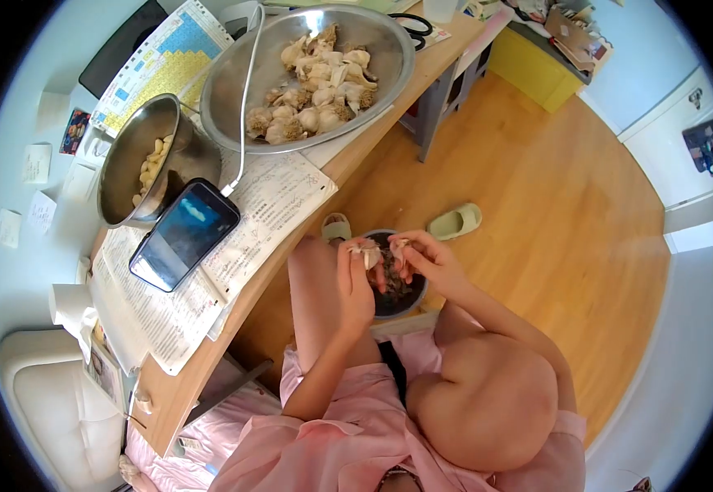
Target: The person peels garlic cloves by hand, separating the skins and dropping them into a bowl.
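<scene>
Over a dark bin (392, 312) with peelings in it, my two hands are close together at lap height. My left hand (358, 283) is closed on pale garlic (370, 257) with papery skin around it. Close by on the right, my right hand (432, 261) pinches a papery piece of garlic (401, 246); whether it is a clove or only skin I cannot tell. On the desk, a wide steel basin (397, 70) holds several whole garlic bulbs (317, 74). Beside it, a smaller steel bowl (115, 176) contains peeled cloves (153, 164).
A phone (184, 234) leans against the small bowl, its white cable (247, 107) crossing the basin. Printed papers (279, 193) cover the wooden desk. Black-handled scissors (416, 31) lie beyond the basin. Green slippers (455, 221) rest on the floor, and a yellow box (533, 70) stands farther back.
</scene>
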Demonstrator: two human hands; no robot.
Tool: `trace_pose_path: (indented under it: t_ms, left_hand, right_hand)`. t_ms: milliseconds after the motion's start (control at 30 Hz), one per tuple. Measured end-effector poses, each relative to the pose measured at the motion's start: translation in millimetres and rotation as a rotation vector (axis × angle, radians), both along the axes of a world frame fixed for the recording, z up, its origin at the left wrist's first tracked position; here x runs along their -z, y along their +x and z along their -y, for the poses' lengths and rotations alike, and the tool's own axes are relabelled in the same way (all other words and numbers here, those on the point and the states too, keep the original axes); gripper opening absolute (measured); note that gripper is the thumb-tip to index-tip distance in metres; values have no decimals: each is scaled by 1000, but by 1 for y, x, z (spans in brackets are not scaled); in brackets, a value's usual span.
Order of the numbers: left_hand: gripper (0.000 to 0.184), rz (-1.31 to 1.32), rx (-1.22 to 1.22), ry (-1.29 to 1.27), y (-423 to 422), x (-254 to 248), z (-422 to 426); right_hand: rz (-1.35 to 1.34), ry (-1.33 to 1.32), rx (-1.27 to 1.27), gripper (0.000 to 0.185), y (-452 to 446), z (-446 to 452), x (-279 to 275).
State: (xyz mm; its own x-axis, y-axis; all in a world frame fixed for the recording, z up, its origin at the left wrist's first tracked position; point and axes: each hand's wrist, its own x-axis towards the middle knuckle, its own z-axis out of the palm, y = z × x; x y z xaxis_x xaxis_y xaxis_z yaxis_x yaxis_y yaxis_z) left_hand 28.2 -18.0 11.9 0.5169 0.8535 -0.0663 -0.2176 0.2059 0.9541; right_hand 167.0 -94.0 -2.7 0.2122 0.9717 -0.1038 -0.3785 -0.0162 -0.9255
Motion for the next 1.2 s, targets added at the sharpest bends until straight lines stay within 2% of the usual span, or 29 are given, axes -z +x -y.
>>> trace_pose_path:
  t_ms: [67,167,267,333,367,467,600,700,767,867,1000,1200]
  left_hand:
    - [22,65,-93,83,-5,-7,5]
    - [19,-102,-255,389,-15,-37,5]
    - [25,-544,-333,893,-20,-82,-17]
    - [30,-754,-493,940,-12,-103,-27]
    - [29,-877,-499,899,-11,-110,-34]
    - [27,-921,-559,1147,-4,-111,-58]
    - [26,-814,-660,1363,3,-101,-61]
    - [23,-564,-268,1362,-7,-75,-42]
    - [23,-416,1,906,1,-66,-20]
    - [26,-215,188,711,3,-41,-11]
    - [23,-180,190,575,1,-29,-7]
    - [18,-215,71,629,-1,-34,-1]
  right_hand:
    - [-24,-10,30,30,2,1,2]
    - [-61,-30,21,29,4,3,1]
    - [-106,-16,-6,25,1,2,-12]
    - [-147,21,-2,21,1,2,-16]
    - [-150,24,7,19,1,3,-17]
    - [-147,55,31,17,3,4,-16]
    - [-127,83,59,17,5,5,-12]
    - [-129,93,65,18,5,7,-12]
    - [-126,113,62,18,4,8,-11]
    - [-106,148,70,17,4,9,-12]
    - [-31,186,114,14,2,10,-19]
    - [39,230,185,12,-2,8,-23]
